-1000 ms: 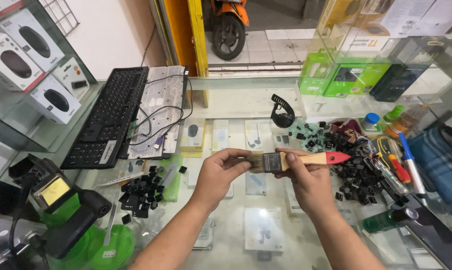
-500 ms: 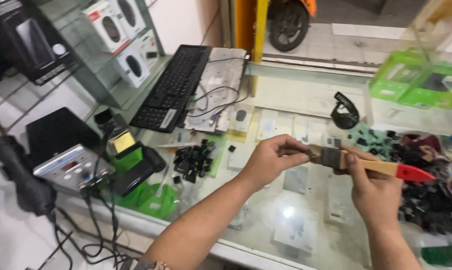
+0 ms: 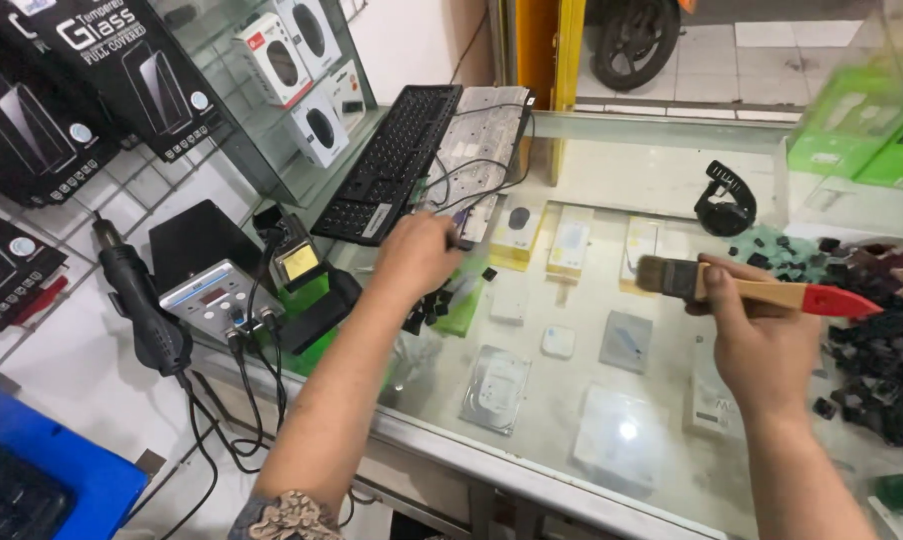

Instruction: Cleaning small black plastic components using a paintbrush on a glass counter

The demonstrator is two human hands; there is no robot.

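Observation:
My right hand [image 3: 757, 335] holds a flat paintbrush [image 3: 742, 287] level above the glass counter [image 3: 572, 420], dark bristles to the left and the red handle tip to the right. My left hand [image 3: 417, 255] is blurred and stretched out to the left, over a small heap of black keycaps [image 3: 434, 305], just below the black keyboard [image 3: 392, 165]. Its fingers look loosely curled and I cannot make out anything in them.
A bare keyboard plate [image 3: 482, 135] with cables lies beside the black keyboard. A big heap of black keycaps [image 3: 887, 345] lies at the right. A soldering station [image 3: 207, 290] and hot-air handle [image 3: 137, 295] stand at the left. Boxed mice fill the glass shelf [image 3: 307, 120]. A black strap [image 3: 727, 205] rests at the back.
My left hand has let go of the brush bristles and swung left toward the keyboard. The right hand keeps the brush. The view has turned further left.

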